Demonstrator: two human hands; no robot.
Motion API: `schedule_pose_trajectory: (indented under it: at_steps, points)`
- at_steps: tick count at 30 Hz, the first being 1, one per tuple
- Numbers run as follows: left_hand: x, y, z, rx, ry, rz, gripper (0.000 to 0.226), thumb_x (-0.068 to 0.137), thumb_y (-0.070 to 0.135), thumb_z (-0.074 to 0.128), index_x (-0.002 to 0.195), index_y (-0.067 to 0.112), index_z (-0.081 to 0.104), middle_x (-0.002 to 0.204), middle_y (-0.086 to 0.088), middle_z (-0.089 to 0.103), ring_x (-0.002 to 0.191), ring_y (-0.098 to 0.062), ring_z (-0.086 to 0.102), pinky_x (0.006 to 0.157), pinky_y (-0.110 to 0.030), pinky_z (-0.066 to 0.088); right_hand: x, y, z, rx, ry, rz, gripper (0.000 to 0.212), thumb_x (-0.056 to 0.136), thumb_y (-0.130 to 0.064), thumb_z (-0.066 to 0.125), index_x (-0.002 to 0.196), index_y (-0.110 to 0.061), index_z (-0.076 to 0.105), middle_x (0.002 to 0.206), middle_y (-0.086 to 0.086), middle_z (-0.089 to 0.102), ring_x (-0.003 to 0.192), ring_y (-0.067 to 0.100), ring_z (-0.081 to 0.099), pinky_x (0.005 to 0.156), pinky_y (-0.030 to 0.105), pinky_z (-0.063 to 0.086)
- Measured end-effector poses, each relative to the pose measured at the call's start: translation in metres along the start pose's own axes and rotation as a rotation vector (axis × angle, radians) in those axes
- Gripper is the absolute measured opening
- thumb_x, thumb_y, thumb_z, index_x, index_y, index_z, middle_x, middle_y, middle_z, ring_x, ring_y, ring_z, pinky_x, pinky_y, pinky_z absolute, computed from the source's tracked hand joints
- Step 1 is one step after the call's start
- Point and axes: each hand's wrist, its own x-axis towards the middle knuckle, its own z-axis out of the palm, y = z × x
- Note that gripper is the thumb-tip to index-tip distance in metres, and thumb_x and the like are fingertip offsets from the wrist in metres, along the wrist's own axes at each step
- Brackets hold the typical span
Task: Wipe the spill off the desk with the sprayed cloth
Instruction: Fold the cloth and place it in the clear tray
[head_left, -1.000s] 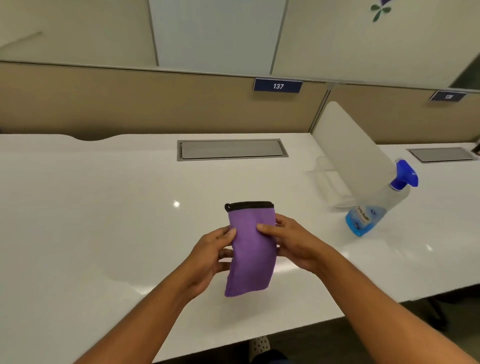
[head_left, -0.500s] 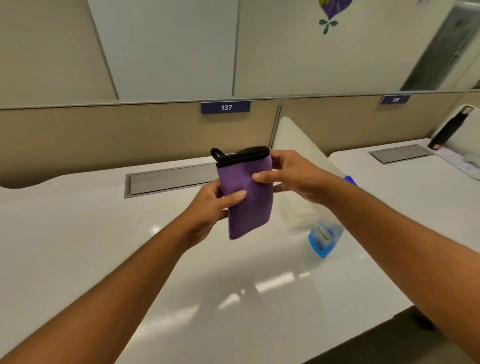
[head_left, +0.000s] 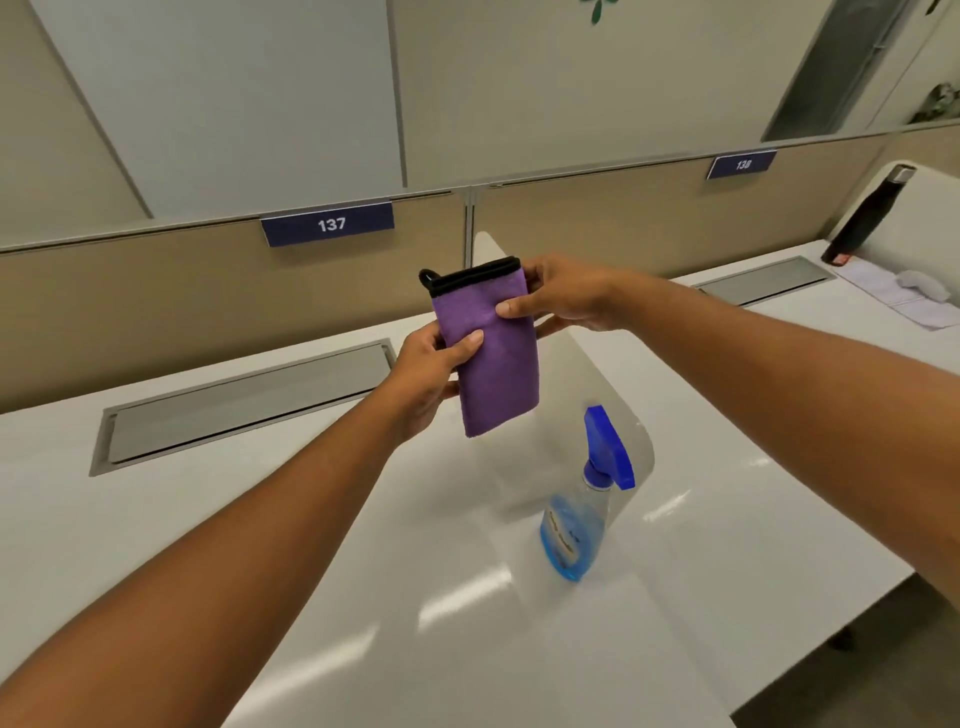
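Note:
A folded purple cloth (head_left: 493, 364) with a black top edge and loop hangs upright in the air above the white desk (head_left: 208, 519). My left hand (head_left: 428, 371) grips its left side, thumb on the front. My right hand (head_left: 563, 299) pinches its upper right edge. A clear spray bottle (head_left: 582, 514) with a blue trigger head and blue liquid stands on the desk below and to the right of the cloth. I see no spill on the desk surface.
A translucent white divider (head_left: 597, 374) rises from the desk just behind the bottle. A grey cable hatch (head_left: 244, 400) is set into the desk at the left. Beige partition with number plates runs along the back. The desk's front edge is at the lower right.
Both hands have lifted the cloth from low over the desk to chest height. The view has swung to the right, so the bottle now sits below the cloth.

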Motion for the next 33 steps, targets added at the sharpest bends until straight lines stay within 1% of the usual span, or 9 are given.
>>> schedule_pose_trajectory:
  at_steps: [6, 9, 12, 16, 18, 21, 23, 27, 33]
  points:
    - [0.045, -0.033, 0.017, -0.032, 0.037, -0.090, 0.035, 0.107, 0.022, 0.068, 0.141, 0.015, 0.065, 0.134, -0.008, 0.076, 0.127, -0.032, 0.072, 0.105, -0.057, 0.060, 0.046, 0.055, 0.003, 0.030, 0.114, 0.030, 0.036, 0.096, -0.016, 0.073, 0.131, -0.011, 0.064, 0.125, 0.010, 0.072, 0.114, 0.028, 0.071, 0.088, 0.043, 0.063]
    - [0.056, -0.050, 0.022, 0.010, 0.105, -0.068, 0.038, 0.107, 0.024, 0.068, 0.143, 0.014, 0.063, 0.132, -0.007, 0.075, 0.125, -0.031, 0.072, 0.094, -0.043, 0.064, 0.060, 0.070, 0.012, -0.003, 0.166, 0.004, 0.039, 0.098, -0.016, 0.071, 0.135, -0.012, 0.060, 0.127, 0.010, 0.070, 0.113, 0.029, 0.068, 0.082, 0.036, 0.061]
    - [0.064, -0.062, 0.021, 0.267, 0.198, 0.009, 0.043, 0.100, 0.034, 0.077, 0.137, 0.014, 0.067, 0.123, -0.004, 0.077, 0.115, -0.027, 0.074, 0.082, -0.030, 0.061, 0.069, 0.086, 0.016, -0.046, 0.180, 0.011, 0.043, 0.098, -0.014, 0.069, 0.140, -0.015, 0.057, 0.128, 0.009, 0.068, 0.114, 0.029, 0.066, 0.089, 0.041, 0.061]
    - [0.079, -0.080, 0.007, 0.483, 0.232, 0.002, 0.074, 0.074, 0.069, 0.085, 0.133, 0.028, 0.069, 0.121, 0.004, 0.080, 0.111, -0.021, 0.075, 0.103, -0.057, 0.058, 0.085, 0.104, 0.024, -0.067, 0.164, 0.098, 0.043, 0.101, -0.016, 0.066, 0.142, -0.016, 0.052, 0.131, 0.008, 0.064, 0.117, 0.030, 0.063, 0.095, 0.050, 0.060]
    - [0.082, -0.086, 0.003, 0.432, 0.206, -0.033, 0.078, 0.076, 0.058, 0.091, 0.141, 0.025, 0.062, 0.128, 0.001, 0.078, 0.113, -0.019, 0.074, 0.102, -0.051, 0.061, 0.092, 0.109, 0.031, -0.101, 0.162, 0.147, 0.042, 0.102, -0.018, 0.064, 0.141, -0.014, 0.048, 0.134, 0.009, 0.061, 0.120, 0.031, 0.060, 0.098, 0.049, 0.058]
    - [0.087, -0.094, -0.002, 0.388, 0.209, -0.027, 0.064, 0.088, 0.032, 0.090, 0.144, 0.018, 0.062, 0.133, -0.004, 0.074, 0.119, -0.024, 0.069, 0.098, -0.040, 0.061, 0.099, 0.115, 0.040, -0.186, 0.177, 0.163, 0.042, 0.103, -0.020, 0.062, 0.141, -0.010, 0.046, 0.138, 0.012, 0.058, 0.122, 0.031, 0.058, 0.101, 0.044, 0.053]
    - [0.092, -0.098, -0.005, 0.361, 0.242, -0.043, 0.055, 0.091, 0.027, 0.088, 0.140, 0.017, 0.065, 0.130, -0.005, 0.073, 0.121, -0.030, 0.069, 0.099, -0.045, 0.061, 0.103, 0.118, 0.042, -0.222, 0.196, 0.149, 0.041, 0.103, -0.019, 0.061, 0.140, -0.009, 0.046, 0.138, 0.014, 0.058, 0.122, 0.032, 0.058, 0.101, 0.042, 0.052]
    - [0.098, -0.099, -0.008, 0.384, 0.250, -0.042, 0.048, 0.097, 0.019, 0.082, 0.141, 0.016, 0.064, 0.132, -0.007, 0.070, 0.114, -0.032, 0.072, 0.084, -0.035, 0.057, 0.107, 0.124, 0.045, -0.214, 0.223, 0.156, 0.044, 0.101, -0.012, 0.059, 0.142, -0.010, 0.044, 0.138, 0.016, 0.058, 0.120, 0.033, 0.058, 0.103, 0.047, 0.052]
    - [0.104, -0.098, -0.010, 0.406, 0.245, -0.079, 0.049, 0.096, 0.022, 0.083, 0.141, 0.017, 0.064, 0.128, -0.009, 0.073, 0.118, -0.029, 0.070, 0.100, -0.051, 0.061, 0.086, 0.094, 0.026, 0.164, 0.177, 0.134, 0.079, 0.102, -0.002, 0.057, 0.166, -0.020, 0.015, 0.170, 0.008, 0.027, 0.151, 0.027, 0.037, 0.118, 0.038, 0.039]
